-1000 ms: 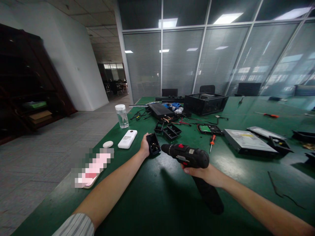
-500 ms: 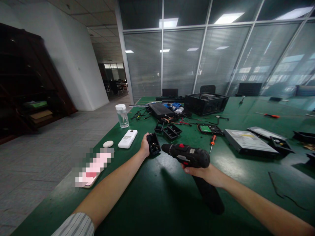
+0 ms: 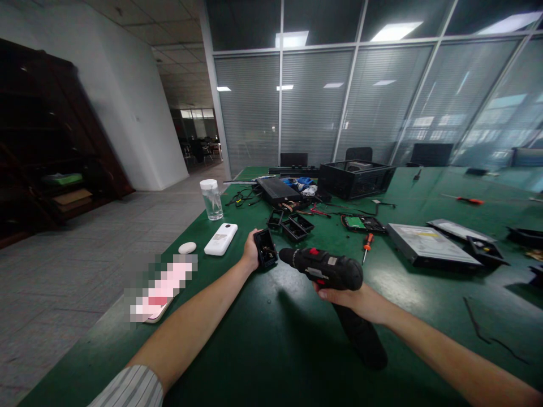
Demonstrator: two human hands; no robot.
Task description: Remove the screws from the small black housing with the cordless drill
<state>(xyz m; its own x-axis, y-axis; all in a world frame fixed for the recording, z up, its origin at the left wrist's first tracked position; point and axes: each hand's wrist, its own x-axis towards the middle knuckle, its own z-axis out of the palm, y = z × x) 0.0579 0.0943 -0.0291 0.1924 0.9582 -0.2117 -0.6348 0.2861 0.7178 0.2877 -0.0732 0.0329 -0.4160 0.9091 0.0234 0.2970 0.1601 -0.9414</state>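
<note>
My left hand [image 3: 251,251] is closed around the left side of a small black plastic box [image 3: 266,261], tilted with its open side towards me. Small brass-coloured parts show inside it. In my right hand [image 3: 352,297] is a black cordless drill [image 3: 326,268] with red buttons, its grip slanting down to the right. The drill's chuck points left at the box and comes right up to its edge; I cannot tell whether the bit touches anything in it. Just behind the box lie several similar black plastic frames [image 3: 296,228] on the green table [image 3: 254,339].
On the left are a clear jar [image 3: 211,202], a white power bank [image 3: 221,239], a white round case [image 3: 187,248] and a blurred pink phone [image 3: 165,288]. Cables and a black computer case [image 3: 356,178] sit behind. To the right are a screwdriver [image 3: 367,244] and a disc drive [image 3: 430,243].
</note>
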